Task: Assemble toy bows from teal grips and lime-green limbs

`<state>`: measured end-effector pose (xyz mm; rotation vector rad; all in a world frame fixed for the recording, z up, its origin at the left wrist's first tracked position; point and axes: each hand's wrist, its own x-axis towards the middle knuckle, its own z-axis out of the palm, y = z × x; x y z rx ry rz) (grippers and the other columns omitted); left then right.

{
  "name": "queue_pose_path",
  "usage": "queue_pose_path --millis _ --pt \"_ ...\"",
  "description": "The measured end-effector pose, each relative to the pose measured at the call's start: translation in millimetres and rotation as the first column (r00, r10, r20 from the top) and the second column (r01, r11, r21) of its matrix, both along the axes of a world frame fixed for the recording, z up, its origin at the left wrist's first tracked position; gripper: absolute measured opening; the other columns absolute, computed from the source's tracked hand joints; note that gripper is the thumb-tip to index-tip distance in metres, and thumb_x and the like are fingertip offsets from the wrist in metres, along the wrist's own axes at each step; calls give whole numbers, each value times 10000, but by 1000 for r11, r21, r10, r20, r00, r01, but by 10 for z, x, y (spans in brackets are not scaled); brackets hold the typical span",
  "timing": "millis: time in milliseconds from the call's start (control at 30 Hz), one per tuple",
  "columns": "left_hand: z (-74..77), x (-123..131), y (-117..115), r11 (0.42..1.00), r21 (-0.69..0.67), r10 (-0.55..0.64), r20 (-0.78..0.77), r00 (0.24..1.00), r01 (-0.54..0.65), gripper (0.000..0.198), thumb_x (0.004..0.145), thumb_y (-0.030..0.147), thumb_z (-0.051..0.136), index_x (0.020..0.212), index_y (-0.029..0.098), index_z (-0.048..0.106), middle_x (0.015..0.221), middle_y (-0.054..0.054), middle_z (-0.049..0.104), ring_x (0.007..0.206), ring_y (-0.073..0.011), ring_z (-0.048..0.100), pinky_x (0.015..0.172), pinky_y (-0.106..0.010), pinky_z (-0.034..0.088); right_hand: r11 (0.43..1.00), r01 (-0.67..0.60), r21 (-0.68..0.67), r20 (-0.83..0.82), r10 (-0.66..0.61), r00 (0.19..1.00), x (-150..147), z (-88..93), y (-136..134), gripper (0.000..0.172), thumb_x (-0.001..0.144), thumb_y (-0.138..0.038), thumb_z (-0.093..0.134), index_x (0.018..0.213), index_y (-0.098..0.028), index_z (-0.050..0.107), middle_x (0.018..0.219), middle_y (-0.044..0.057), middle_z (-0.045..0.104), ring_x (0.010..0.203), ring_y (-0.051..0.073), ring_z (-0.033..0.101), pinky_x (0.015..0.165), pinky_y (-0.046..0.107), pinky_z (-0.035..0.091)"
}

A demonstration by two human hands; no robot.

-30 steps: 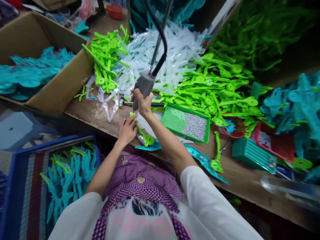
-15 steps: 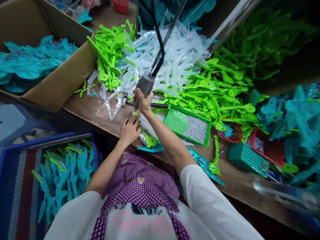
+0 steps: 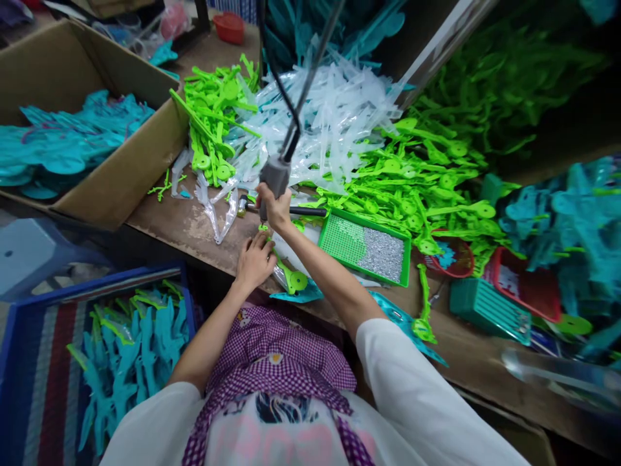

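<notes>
My right hand (image 3: 277,208) is wrapped around a grey electric screwdriver (image 3: 276,175), which hangs from a cable and rod above. Its tip points down onto the end of a bright green plastic part (image 3: 294,281). My left hand (image 3: 255,261) presses on that part near the tip, fingers bent over it and partly hiding it. Clear plastic and a turquoise piece (image 3: 303,296) show beneath the green part. Behind the screwdriver lies a hammer with a black handle (image 3: 308,211). To the right sits a green tray (image 3: 339,238) of small silvery fasteners.
Heaps of clear plastic pieces (image 3: 334,123) and green parts (image 3: 402,175) cover the back of the bench. At left stand a cardboard box (image 3: 126,168) of turquoise parts and, lower, a blue crate (image 3: 29,304). Red and teal baskets (image 3: 488,310) stand at right.
The whole view has shifted slightly. The upper rod and cable lean further left. My right hand stays on the screwdriver and my left hand on the green part.
</notes>
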<state>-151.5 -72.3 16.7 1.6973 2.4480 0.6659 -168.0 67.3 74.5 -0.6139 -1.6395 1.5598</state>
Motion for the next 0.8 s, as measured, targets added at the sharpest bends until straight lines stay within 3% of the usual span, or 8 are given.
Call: queue_pose_path --millis 133,267,400,467,533,600,700,800 --pt "-64 -36 -8 999 33 -17 46 999 15 307 923 217 423 1167 205 610 1465 -95 506 1398 -230 409 1170 -492 240 976 215 29 -38 -213 976 92 144 250 510 749 -706 590 842 -205 579 653 -24 560 599 121 543 619 299 504" --pt "-173 -133 -55 964 261 11 119 993 -42 307 904 283 504 1191 195 569 1445 -145 509 1364 -268 449 1146 -526 283 928 226 295 35 -247 969 333 290 417 563 787 -703 576 1082 -225 573 956 39 617 898 185 585 849 407 528" --pt "-136 -151 -90 756 638 0 226 974 -148 273 860 280 580 1104 162 548 1257 -170 595 1221 -259 557 1055 -474 416 811 304 499 117 -411 904 1012 355 132 553 911 -593 478 1354 -266 433 1298 103 517 1196 237 498 1040 490 443" --pt "-27 -20 -83 647 734 -37 299 954 -205 254 845 277 606 1062 168 534 1164 -138 604 1160 -250 579 1024 -470 441 738 411 535 93 -535 840 1469 336 -184 480 956 -508 435 1371 -267 424 1302 102 510 1207 220 496 1053 470 442" --pt "113 243 -83 599 773 -158 372 915 -211 237 844 273 612 1038 183 512 1090 -95 598 1088 -230 599 981 -459 468 669 507 544 75 -640 764 1939 295 -536 390 961 -449 454 1295 -254 503 1217 89 551 1136 195 541 1006 424 485" --pt "241 610 -114 622 778 -404 416 815 -88 209 851 247 607 1026 198 502 1023 -55 594 1004 -200 617 922 -420 504 615 577 537 113 -730 674 2403 248 -866 315 943 -411 508 1203 -246 575 1157 77 576 1062 179 578 949 394 519" --pt "349 1233 -179 664 652 -735 477 482 367 165 882 226 570 1042 203 537 967 -35 613 873 -155 633 792 -315 544 469 724 505 189 -879 438 3072 200 -1330 245 913 -369 560 1105 -237 635 1098 69 608 986 177 610 894 386 536" --pt "356 1820 -145 545 437 -791 551 267 715 170 899 231 532 1056 186 576 968 -53 645 818 -139 636 756 -269 543 270 795 544 286 -950 128 3682 188 -1852 221 898 -372 558 1014 -221 670 1020 74 649 965 204 624 882 407 528"
